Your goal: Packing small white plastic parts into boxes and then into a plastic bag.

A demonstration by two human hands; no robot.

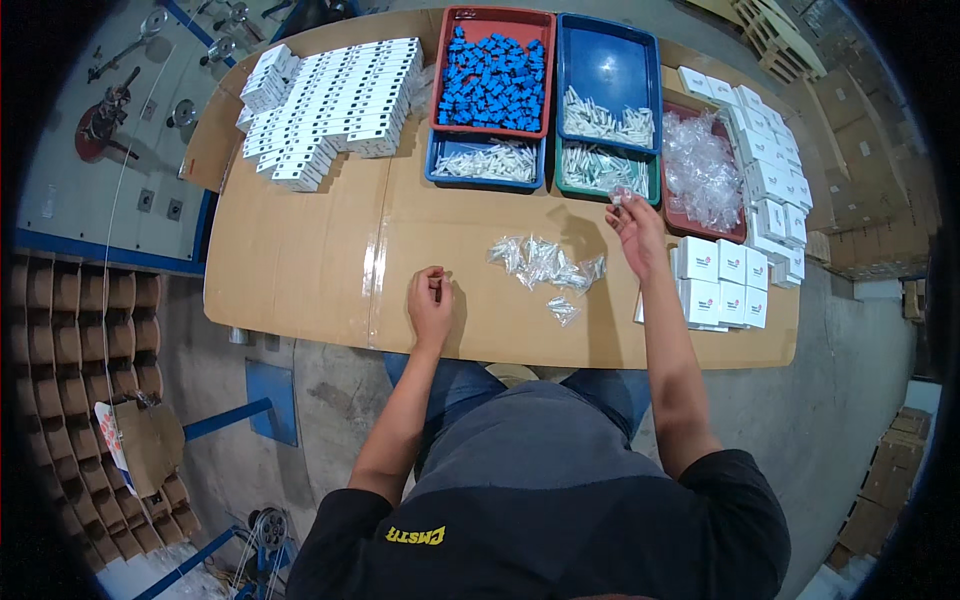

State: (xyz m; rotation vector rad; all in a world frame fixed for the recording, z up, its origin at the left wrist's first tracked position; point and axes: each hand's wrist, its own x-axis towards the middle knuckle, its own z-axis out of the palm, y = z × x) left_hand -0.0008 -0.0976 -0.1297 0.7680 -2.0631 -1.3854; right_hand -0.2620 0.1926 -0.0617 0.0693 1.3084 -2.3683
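My right hand is raised at the near edge of the green tray. Its thumb and fingertips pinch a small clear plastic bag. My left hand rests on the cardboard with its fingers curled in; whether anything is inside them is hidden. Between the hands lies a small pile of filled clear bags with white and grey pieces in them. One more filled bag lies apart, closer to me. White plug-like pieces are heaped in the green tray.
Beyond stand a red tray of blue plastic pieces and blue trays with white plugs. A dark red tray at right holds clear bags. White boxes stand in rows at the left, far right and near right.
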